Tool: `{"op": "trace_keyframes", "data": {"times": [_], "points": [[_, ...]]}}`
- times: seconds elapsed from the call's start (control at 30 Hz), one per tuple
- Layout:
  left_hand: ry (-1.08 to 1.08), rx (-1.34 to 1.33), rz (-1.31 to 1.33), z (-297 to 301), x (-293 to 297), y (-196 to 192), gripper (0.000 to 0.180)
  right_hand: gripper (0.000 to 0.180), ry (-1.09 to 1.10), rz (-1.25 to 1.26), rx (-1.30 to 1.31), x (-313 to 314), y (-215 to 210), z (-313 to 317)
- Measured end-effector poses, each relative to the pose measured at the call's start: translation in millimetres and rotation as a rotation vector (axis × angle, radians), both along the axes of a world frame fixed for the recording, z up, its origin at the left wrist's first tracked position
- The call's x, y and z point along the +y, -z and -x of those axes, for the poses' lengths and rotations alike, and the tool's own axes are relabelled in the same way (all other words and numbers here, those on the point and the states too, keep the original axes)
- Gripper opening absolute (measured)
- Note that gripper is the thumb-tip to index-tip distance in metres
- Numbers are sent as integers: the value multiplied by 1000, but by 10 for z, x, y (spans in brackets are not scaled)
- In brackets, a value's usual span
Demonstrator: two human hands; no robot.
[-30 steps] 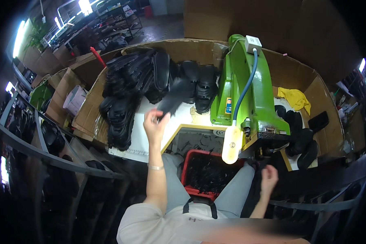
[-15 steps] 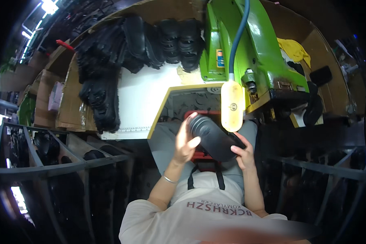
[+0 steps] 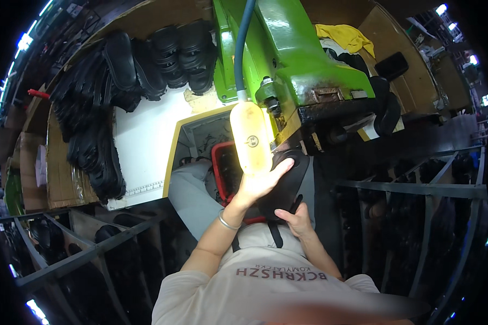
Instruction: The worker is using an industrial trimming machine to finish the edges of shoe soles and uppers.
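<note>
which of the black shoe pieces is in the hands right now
The black shoe piece under the green machine, between left hand and right hand; the others lie piled.

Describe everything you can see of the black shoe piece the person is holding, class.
The shoe piece is black, matte, rubbery or leather-like, with a rounded shape; finer parts are too dark to tell. It is held over the person's lap, under the green machine and beside its yellowish lamp. The left hand lies across its upper side with fingers spread; the right hand grips it from below. It hangs partly over the red crate.
</note>
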State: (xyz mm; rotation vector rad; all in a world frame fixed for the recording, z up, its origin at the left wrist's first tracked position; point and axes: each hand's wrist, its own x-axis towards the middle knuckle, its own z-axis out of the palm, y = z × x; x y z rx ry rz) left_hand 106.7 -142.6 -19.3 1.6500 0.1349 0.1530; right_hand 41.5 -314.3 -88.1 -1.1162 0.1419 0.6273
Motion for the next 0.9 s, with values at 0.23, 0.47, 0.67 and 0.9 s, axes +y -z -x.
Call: {"op": "trace_keyframes", "data": {"times": [0.23, 0.47, 0.67, 0.9], "points": [[-72, -45, 233, 173, -76, 308, 14, 47, 26, -19, -9, -447, -282, -126], [-103, -101, 178, 145, -78, 391, 6, 58, 479, 69, -137, -769, -581, -699], [-85, 65, 554, 69, -108, -41, 3, 32, 403, -74, -305, -651, -753, -1491], [99, -71, 354, 280, 363, 266, 33, 37, 407, -206, -342, -206, -550, -1522]]}}
